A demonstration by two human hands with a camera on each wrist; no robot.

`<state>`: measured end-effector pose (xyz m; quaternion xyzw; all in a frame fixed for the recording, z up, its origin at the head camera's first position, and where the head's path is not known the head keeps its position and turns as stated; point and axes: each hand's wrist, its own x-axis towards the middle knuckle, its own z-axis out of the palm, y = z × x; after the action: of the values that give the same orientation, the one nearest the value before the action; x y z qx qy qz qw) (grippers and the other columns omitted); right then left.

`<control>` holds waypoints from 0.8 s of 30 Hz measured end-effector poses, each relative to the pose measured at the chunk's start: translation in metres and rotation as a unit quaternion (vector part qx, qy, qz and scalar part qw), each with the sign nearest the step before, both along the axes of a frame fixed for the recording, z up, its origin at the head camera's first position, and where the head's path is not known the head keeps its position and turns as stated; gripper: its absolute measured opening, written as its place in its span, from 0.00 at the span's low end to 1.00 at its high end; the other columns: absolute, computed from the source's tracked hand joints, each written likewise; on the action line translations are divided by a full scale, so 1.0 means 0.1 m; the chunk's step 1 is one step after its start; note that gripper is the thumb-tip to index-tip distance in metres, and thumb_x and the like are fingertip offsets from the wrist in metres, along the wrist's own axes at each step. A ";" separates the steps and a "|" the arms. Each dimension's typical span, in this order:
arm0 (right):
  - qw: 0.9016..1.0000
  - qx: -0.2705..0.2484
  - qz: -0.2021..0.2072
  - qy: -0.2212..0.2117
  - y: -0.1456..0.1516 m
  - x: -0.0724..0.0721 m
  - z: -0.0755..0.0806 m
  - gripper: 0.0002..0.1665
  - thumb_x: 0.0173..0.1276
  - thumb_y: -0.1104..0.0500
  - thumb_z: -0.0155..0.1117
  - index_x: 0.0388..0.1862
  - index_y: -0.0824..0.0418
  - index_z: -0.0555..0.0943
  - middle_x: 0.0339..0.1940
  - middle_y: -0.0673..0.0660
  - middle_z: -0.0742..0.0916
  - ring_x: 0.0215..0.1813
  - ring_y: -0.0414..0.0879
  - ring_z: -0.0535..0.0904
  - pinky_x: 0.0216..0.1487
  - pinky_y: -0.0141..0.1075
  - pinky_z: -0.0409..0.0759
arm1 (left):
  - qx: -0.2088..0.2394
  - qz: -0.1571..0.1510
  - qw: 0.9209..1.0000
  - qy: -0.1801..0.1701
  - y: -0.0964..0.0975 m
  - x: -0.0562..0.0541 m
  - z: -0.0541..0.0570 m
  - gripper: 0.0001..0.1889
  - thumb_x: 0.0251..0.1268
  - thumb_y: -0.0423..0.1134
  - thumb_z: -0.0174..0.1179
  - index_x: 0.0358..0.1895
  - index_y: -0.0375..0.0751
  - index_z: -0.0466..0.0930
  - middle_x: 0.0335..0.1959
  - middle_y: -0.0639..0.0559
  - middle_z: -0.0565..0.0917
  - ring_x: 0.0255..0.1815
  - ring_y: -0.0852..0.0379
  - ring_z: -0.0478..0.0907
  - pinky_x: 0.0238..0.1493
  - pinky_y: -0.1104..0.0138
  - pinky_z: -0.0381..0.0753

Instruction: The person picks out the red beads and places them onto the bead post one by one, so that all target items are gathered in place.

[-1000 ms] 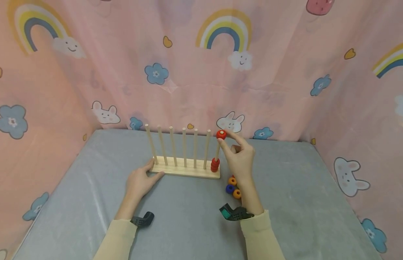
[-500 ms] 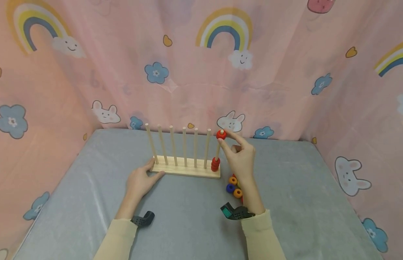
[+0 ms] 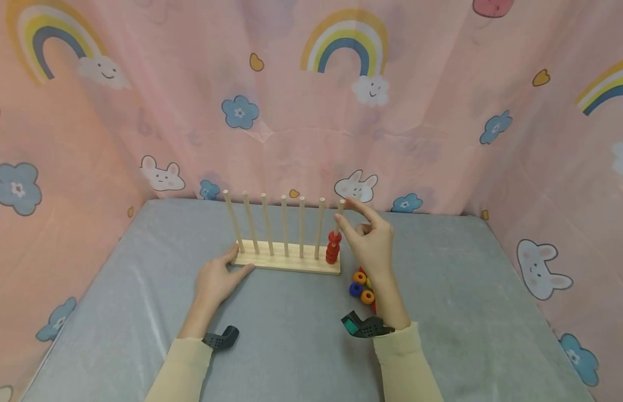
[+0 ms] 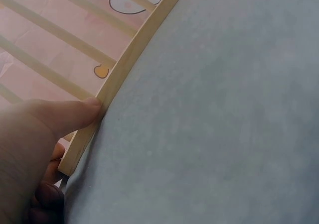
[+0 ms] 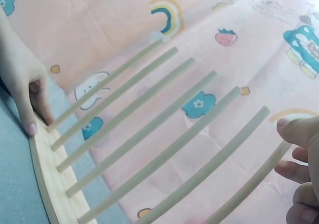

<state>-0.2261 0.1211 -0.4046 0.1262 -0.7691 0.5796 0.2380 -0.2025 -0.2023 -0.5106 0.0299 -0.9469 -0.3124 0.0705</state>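
Observation:
A pale wooden bead rack (image 3: pixel 286 264) stands on the grey cloth, with several upright pegs in a row. My left hand (image 3: pixel 217 283) grips its left end, thumb on the front edge and fingers behind, as the left wrist view shows on the base (image 4: pixel 127 55). Red beads (image 3: pixel 332 252) are stacked low on the rightmost peg; one more red bead (image 3: pixel 334 237) is on that peg just above them. Around the bare top of this peg, my right hand (image 3: pixel 374 243) has its thumb and forefinger parted, holding nothing. The other pegs (image 5: pixel 164 124) carry no beads.
Loose beads, among them an orange bead (image 3: pixel 360 277) and a blue bead (image 3: pixel 356 290), lie right of the rack, partly hidden by the right forearm. A pink patterned curtain (image 3: pixel 291 151) hangs behind the table (image 3: pixel 291 335).
The red bead held at the top of the rightmost peg has been let go and has dropped down the peg toward the stack. The left hand has stayed in place.

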 end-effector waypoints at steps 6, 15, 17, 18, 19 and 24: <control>1.000 0.006 0.002 -0.010 -0.01 0.00 0.00 0.25 0.72 0.58 0.76 0.66 0.58 0.86 0.54 0.56 0.91 0.11 0.37 0.57 0.15 0.29 0.54 | -0.003 0.001 1.000 0.001 0.00 0.00 0.00 0.41 0.67 0.59 0.72 0.76 0.40 0.73 0.72 0.41 0.77 0.62 0.30 0.83 0.45 0.46 0.83; 1.000 0.006 0.004 -0.004 -0.02 0.01 0.02 0.24 0.72 0.59 0.76 0.65 0.61 0.86 0.54 0.57 0.91 0.11 0.37 0.56 0.15 0.28 0.53 | -0.003 0.002 1.000 0.003 0.00 0.00 0.01 0.41 0.67 0.59 0.72 0.76 0.40 0.73 0.73 0.41 0.77 0.50 0.33 0.87 0.37 0.51 0.82; 1.000 0.006 0.004 -0.005 -0.02 0.01 0.02 0.23 0.72 0.58 0.76 0.64 0.60 0.87 0.53 0.57 0.91 0.10 0.36 0.56 0.15 0.28 0.53 | -0.002 0.001 1.000 0.004 0.01 0.00 0.01 0.41 0.67 0.59 0.72 0.76 0.40 0.74 0.73 0.41 0.77 0.51 0.32 0.87 0.38 0.50 0.82; 1.000 0.006 0.005 -0.005 -0.02 0.01 0.02 0.23 0.72 0.58 0.76 0.64 0.59 0.87 0.52 0.57 0.92 0.10 0.36 0.56 0.14 0.28 0.53 | -0.001 0.000 1.000 0.003 0.01 0.01 0.01 0.40 0.67 0.59 0.72 0.76 0.40 0.74 0.72 0.41 0.77 0.52 0.32 0.87 0.38 0.49 0.83; 1.000 0.005 0.004 -0.008 -0.02 0.02 0.02 0.22 0.72 0.58 0.76 0.64 0.58 0.87 0.52 0.57 0.92 0.10 0.35 0.56 0.14 0.28 0.54 | -0.001 0.000 1.000 0.004 0.01 0.01 0.01 0.40 0.67 0.59 0.72 0.76 0.40 0.74 0.72 0.41 0.77 0.55 0.32 0.87 0.39 0.49 0.83; 1.000 -0.004 0.010 -0.005 -0.01 0.00 0.04 0.20 0.73 0.60 0.75 0.62 0.61 0.87 0.50 0.59 0.91 0.11 0.36 0.55 0.15 0.28 0.53 | 0.004 -0.001 1.000 0.004 0.00 0.02 0.01 0.41 0.67 0.58 0.72 0.76 0.39 0.73 0.71 0.39 0.77 0.52 0.32 0.87 0.37 0.50 0.82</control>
<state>-0.2264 0.1205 -0.4004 0.1303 -0.7666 0.5855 0.2291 -0.2002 -0.2025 -0.5093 0.0284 -0.9453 -0.3164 0.0738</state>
